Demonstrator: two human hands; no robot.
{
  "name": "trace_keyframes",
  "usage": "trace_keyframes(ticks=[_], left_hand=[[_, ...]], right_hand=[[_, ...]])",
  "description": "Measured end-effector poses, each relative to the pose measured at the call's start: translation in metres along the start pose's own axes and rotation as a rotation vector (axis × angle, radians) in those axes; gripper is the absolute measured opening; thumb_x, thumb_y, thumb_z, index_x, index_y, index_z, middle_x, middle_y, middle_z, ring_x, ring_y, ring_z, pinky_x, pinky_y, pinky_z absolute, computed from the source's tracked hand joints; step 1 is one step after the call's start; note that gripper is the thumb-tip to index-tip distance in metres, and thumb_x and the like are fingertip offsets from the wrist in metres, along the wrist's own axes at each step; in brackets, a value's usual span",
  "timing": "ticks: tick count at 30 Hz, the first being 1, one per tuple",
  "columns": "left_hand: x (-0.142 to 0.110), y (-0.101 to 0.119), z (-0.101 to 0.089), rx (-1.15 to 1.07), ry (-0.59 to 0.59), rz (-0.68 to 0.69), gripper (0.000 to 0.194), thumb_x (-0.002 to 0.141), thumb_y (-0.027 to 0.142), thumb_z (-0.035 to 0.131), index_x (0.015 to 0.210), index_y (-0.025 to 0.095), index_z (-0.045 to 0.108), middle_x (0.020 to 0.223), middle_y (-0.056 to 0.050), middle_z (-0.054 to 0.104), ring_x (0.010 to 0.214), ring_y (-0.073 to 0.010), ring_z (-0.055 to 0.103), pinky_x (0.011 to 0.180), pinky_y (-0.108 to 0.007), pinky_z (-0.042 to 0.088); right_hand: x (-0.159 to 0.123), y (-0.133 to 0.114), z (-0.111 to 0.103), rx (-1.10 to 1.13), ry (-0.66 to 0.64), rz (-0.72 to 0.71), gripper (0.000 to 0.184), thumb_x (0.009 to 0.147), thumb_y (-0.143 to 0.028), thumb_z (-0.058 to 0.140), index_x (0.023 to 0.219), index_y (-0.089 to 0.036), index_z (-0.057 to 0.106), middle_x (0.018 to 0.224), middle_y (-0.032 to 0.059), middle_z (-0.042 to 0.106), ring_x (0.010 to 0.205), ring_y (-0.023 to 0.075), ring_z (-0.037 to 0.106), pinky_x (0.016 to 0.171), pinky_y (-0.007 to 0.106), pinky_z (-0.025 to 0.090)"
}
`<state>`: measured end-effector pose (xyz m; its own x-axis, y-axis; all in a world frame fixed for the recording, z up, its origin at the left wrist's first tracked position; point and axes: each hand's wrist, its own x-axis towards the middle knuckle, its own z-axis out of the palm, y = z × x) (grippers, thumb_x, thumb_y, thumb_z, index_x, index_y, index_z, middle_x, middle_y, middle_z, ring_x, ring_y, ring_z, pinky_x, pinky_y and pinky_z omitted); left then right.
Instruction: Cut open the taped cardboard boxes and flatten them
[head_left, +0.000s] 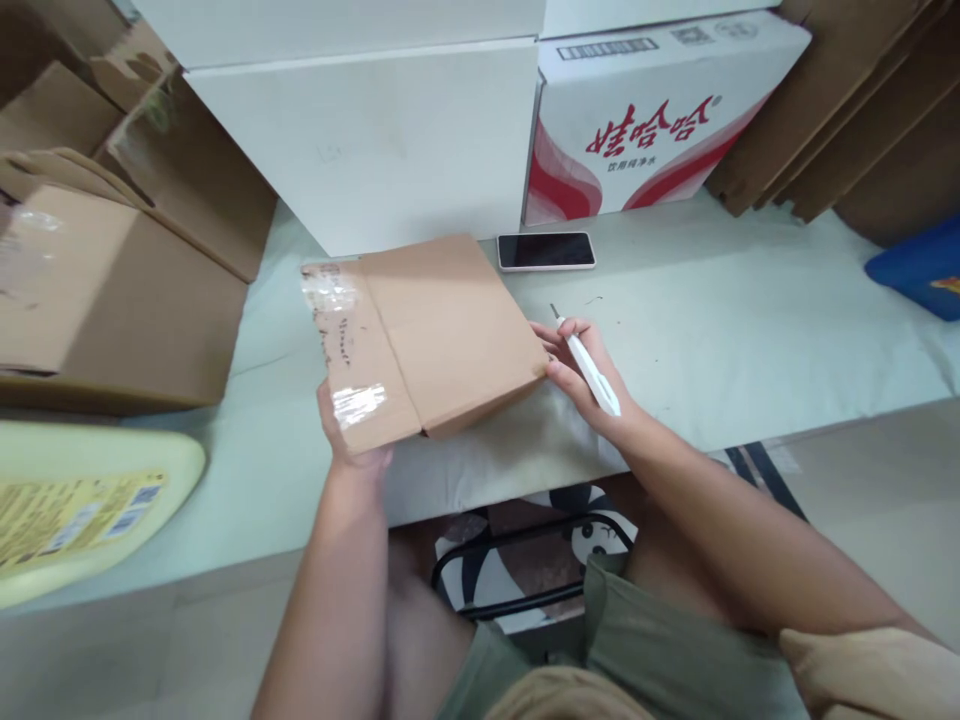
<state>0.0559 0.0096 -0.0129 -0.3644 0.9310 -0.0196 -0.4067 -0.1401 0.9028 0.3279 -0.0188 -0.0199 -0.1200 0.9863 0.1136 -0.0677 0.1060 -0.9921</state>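
A brown cardboard box (457,320) is tilted above the table, one flap folded out to the left with torn tape and smudged print on it. Under that flap's near corner, my left hand (352,440) grips it, most of the fingers hidden beneath. My right hand (589,370) touches the box's right corner with fingertips and thumb. It also holds a white utility knife (589,373), tucked against the palm, with a short blade tip pointing away from me.
Behind the box a smartphone (546,251) lies flat before white cartons (420,140) and a red-and-white carton (652,120). Brown boxes (150,290) and a pale yellow bottle (90,500) stand left. Flattened cardboard (832,100) and a blue item (919,268) are right.
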Motion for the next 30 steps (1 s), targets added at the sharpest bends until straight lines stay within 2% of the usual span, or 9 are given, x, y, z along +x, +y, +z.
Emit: trace_keyframes(ticks=[1, 3, 6, 8, 10, 14, 18, 24, 30], left_hand=[[-0.005, 0.004, 0.005, -0.012, 0.012, 0.025, 0.052, 0.069, 0.071, 0.075, 0.083, 0.022, 0.067, 0.089, -0.005, 0.076, 0.118, -0.0300, 0.071, 0.099, -0.035, 0.057], [-0.016, 0.015, 0.012, -0.047, -0.033, -0.034, 0.070, 0.071, 0.086, 0.066, 0.090, 0.018, 0.074, 0.102, -0.011, 0.081, 0.127, -0.0370, 0.069, 0.105, -0.042, 0.057], [-0.025, 0.027, 0.011, 0.016, -0.028, -0.056, 0.053, 0.061, 0.062, 0.085, 0.090, 0.018, 0.078, 0.105, -0.011, 0.083, 0.124, -0.0373, 0.072, 0.102, -0.040, 0.059], [-0.026, 0.031, 0.004, 0.100, -0.012, -0.129, 0.040, 0.053, 0.044, 0.090, 0.083, 0.019, 0.079, 0.097, -0.009, 0.083, 0.110, -0.0343, 0.076, 0.092, -0.038, 0.062], [-0.024, 0.032, -0.004, 0.174, -0.009, -0.208, 0.035, 0.049, 0.038, 0.090, 0.076, 0.019, 0.078, 0.088, -0.007, 0.081, 0.094, -0.0307, 0.077, 0.080, -0.037, 0.063], [-0.018, 0.029, -0.009, 0.224, 0.025, -0.277, 0.032, 0.047, 0.033, 0.088, 0.073, 0.019, 0.077, 0.082, -0.005, 0.078, 0.081, -0.0247, 0.073, 0.071, -0.033, 0.061], [-0.014, 0.025, -0.010, 0.149, 0.065, -0.258, 0.028, 0.048, 0.029, 0.087, 0.071, 0.019, 0.075, 0.086, -0.004, 0.078, 0.088, -0.0207, 0.072, 0.077, -0.028, 0.060], [-0.010, 0.019, -0.016, 0.101, 0.084, -0.240, 0.022, 0.050, 0.025, 0.086, 0.066, 0.019, 0.072, 0.088, -0.005, 0.077, 0.087, -0.0211, 0.071, 0.077, -0.030, 0.060], [-0.002, 0.010, -0.010, 0.094, 0.000, -0.186, 0.020, 0.053, 0.026, 0.085, 0.062, 0.019, 0.069, 0.079, -0.004, 0.073, 0.082, -0.0201, 0.069, 0.074, -0.030, 0.057]], right_hand=[[0.000, 0.001, 0.001, 0.013, -0.007, 0.016, 0.065, 0.086, -0.079, 0.076, 0.110, -0.032, 0.037, 0.158, 0.0111, 0.059, 0.138, 0.0285, 0.067, 0.114, 0.050, 0.054], [0.001, 0.003, 0.001, 0.018, -0.029, 0.067, 0.068, 0.085, -0.080, 0.076, 0.112, -0.033, 0.034, 0.166, 0.0128, 0.050, 0.132, 0.0282, 0.070, 0.110, 0.050, 0.056], [0.002, 0.007, 0.003, 0.047, -0.075, 0.120, 0.078, 0.078, -0.076, 0.085, 0.113, -0.033, 0.031, 0.170, 0.0142, 0.044, 0.134, 0.0282, 0.067, 0.114, 0.052, 0.053], [0.004, 0.009, 0.006, 0.084, -0.083, 0.117, 0.085, 0.069, -0.067, 0.095, 0.108, -0.032, 0.029, 0.161, 0.0127, 0.051, 0.141, 0.0295, 0.061, 0.117, 0.052, 0.050], [0.007, 0.009, 0.010, 0.104, -0.062, 0.100, 0.087, 0.064, -0.058, 0.100, 0.103, -0.031, 0.027, 0.146, 0.0092, 0.060, 0.139, 0.0298, 0.059, 0.114, 0.050, 0.051], [0.012, 0.007, 0.015, 0.102, -0.008, 0.139, 0.085, 0.061, -0.055, 0.100, 0.100, -0.030, 0.029, 0.115, 0.0013, 0.063, 0.114, 0.0249, 0.062, 0.093, 0.039, 0.053], [0.015, 0.006, 0.015, 0.127, 0.025, 0.188, 0.085, 0.060, -0.056, 0.098, 0.100, -0.030, 0.028, 0.099, -0.0030, 0.054, 0.094, 0.0194, 0.055, 0.080, 0.032, 0.045], [0.007, 0.006, 0.009, -0.026, 0.077, 0.097, 0.088, 0.060, -0.066, 0.095, 0.101, -0.030, 0.027, 0.091, -0.0045, 0.045, 0.080, 0.0166, 0.046, 0.072, 0.030, 0.039], [-0.001, 0.006, -0.003, -0.305, 0.308, -0.023, 0.095, 0.054, -0.084, 0.092, 0.102, -0.029, 0.031, 0.090, -0.0030, 0.045, 0.078, 0.0180, 0.046, 0.069, 0.033, 0.040]])
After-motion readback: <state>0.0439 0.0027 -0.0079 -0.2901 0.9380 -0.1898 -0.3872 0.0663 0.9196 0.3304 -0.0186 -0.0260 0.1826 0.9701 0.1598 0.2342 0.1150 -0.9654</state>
